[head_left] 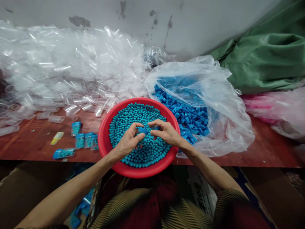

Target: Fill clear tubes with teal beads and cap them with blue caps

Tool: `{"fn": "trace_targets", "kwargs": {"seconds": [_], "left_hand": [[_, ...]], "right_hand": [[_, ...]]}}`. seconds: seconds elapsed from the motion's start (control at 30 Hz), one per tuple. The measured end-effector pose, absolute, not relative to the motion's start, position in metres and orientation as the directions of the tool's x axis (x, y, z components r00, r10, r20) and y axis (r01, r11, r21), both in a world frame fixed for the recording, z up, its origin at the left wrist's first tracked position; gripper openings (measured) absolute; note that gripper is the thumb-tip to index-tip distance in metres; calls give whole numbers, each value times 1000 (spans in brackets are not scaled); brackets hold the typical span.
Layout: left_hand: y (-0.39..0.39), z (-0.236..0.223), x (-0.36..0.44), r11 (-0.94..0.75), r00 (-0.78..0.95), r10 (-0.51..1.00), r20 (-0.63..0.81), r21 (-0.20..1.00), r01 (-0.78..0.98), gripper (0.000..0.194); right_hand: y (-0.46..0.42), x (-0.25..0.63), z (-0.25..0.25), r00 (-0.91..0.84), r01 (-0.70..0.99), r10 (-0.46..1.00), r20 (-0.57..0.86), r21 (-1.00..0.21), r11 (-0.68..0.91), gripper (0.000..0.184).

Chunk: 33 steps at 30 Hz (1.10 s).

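Observation:
A red bowl (103,136) full of small teal beads (133,117) rests at the table's front edge. Over it, my left hand (128,141) and my right hand (166,132) meet, both with fingers closed. Between their fingertips they grip a small clear tube (143,130) filled with beads; its right end, where a blue cap shows, is pinched by my right hand. To the left of the bowl, several filled, capped tubes (81,140) lie on the red-brown table (267,149).
A big heap of empty clear tubes (71,73) covers the back left. A clear plastic bag of blue caps (190,114) lies right of the bowl. A green sack (267,57) and pink bag (274,105) sit far right. A yellow scrap (57,137) lies left.

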<state>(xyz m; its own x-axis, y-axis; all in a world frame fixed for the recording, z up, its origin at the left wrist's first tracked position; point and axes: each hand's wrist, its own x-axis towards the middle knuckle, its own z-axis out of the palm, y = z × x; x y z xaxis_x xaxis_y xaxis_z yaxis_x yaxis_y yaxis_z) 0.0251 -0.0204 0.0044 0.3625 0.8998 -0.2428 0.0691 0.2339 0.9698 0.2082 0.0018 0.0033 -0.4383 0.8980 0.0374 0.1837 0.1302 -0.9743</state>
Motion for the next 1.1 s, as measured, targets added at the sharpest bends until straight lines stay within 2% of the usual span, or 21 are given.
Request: {"fn": "trace_targets", "kwargs": {"seconds": [0.07,0.1,0.2,0.27,0.3,0.37,0.43,0.47,0.67,0.9,1.0,1.1], "left_hand": [[-21,8,26,231,363,901,-237,971,61,36],[-22,9,26,230,362,902,-234,972,53,37],[-25,8,28,225,328,918,-222,974,30,45],[-25,6,29,212,301,930,-209,977,25,47],[-25,5,29,205,297,933,-203,978,25,46],[-24,3,29,182,301,936,-181,983,24,43],[-23,2,30,136,297,946,-134,991,14,40],[-23,2,31,109,291,951,-107,994,7,39],[-30,3,35,37,274,961,-34,999,-3,24],[-41,-2,44,-103,128,989,79,976,193,5],[-39,-1,44,-105,111,990,84,974,201,5],[-34,5,38,22,214,976,-23,1000,6,20]], "right_hand": [[4,205,-1,-353,99,935,30,-993,69,39],[3,203,-2,-322,104,945,59,-990,98,38],[-2,198,1,-342,268,915,214,-911,314,20],[-9,195,6,-438,370,860,260,-820,436,20],[-13,193,8,-489,409,836,251,-780,473,26],[-20,189,10,-557,495,807,193,-704,510,57],[-26,182,9,-571,595,812,124,-619,513,85],[-28,179,7,-555,637,825,108,-583,504,90],[-36,172,0,-509,689,839,190,-494,530,87],[-38,172,-3,-561,694,796,225,-397,601,92],[-37,173,-5,-556,679,794,247,-415,605,94],[-34,177,-8,-503,619,838,214,-588,521,99]]}}
